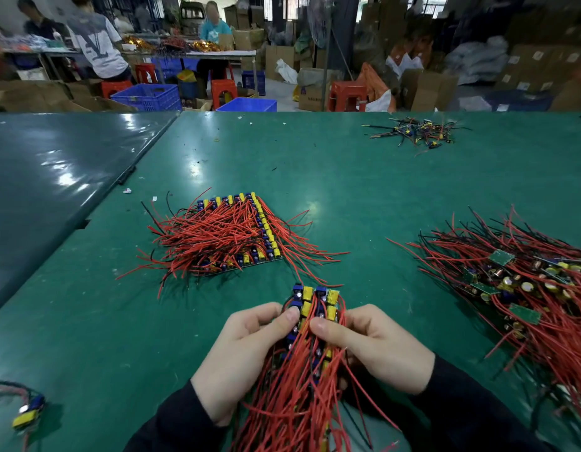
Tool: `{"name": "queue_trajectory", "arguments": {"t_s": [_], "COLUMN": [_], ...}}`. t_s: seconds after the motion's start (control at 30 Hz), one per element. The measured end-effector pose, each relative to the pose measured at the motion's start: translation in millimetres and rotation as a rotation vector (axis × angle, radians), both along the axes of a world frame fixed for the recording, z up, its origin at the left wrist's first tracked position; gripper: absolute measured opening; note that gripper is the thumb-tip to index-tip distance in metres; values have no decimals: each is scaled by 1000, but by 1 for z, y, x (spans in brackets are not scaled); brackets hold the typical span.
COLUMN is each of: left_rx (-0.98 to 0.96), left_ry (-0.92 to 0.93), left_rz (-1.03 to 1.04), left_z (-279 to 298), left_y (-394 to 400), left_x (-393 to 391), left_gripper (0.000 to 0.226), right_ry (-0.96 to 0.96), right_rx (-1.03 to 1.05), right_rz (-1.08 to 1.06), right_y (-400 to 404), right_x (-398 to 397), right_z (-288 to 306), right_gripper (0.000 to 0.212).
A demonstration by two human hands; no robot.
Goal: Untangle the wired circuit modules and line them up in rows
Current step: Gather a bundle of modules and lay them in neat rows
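Green table (348, 197). Centre, 6 o'clock: left hand (246, 350) and right hand (374, 344) grip a two-row bundle of modules (315, 308), red wires (299, 402) trailing toward the person. 10 o'clock: finished block of rows (237, 233). 3 o'clock: tangled heap (524, 282). 1 o'clock: small scrap pile (419, 132).

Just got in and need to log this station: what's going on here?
A person is sorting wired circuit modules on a green table. The left hand and right hand grip a lined-up batch of modules, red wires trailing toward the person. A finished block of rows lies ahead on the left; a tangled pile waits at right.
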State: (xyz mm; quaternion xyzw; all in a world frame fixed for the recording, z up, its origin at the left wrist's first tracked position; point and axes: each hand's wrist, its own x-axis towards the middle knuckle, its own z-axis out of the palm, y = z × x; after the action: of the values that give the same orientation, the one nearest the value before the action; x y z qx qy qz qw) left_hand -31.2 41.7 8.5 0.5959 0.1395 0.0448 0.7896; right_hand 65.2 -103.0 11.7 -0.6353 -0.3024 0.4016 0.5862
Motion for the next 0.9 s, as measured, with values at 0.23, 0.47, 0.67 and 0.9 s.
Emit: {"name": "queue_trajectory", "arguments": {"t_s": [0.23, 0.47, 0.67, 0.9], "left_rx": [74, 40, -9, -116], "left_ry": [23, 71, 34, 29], "left_rz": [0, -17, -15, -50], "left_z": [9, 11, 9, 4], "left_y": [0, 4, 3, 4], "left_x": [-3, -5, -4, -3], "left_gripper": [43, 44, 36, 36], "right_ry": [-79, 58, 74, 21], "right_rx": [-35, 73, 120, 180], "right_rz": [138, 136, 44, 9], "right_y": [-7, -6, -1, 2], "right_x": [3, 1, -3, -5], "right_z": [9, 8, -1, -3], "right_gripper": [27, 17, 18, 24]}}
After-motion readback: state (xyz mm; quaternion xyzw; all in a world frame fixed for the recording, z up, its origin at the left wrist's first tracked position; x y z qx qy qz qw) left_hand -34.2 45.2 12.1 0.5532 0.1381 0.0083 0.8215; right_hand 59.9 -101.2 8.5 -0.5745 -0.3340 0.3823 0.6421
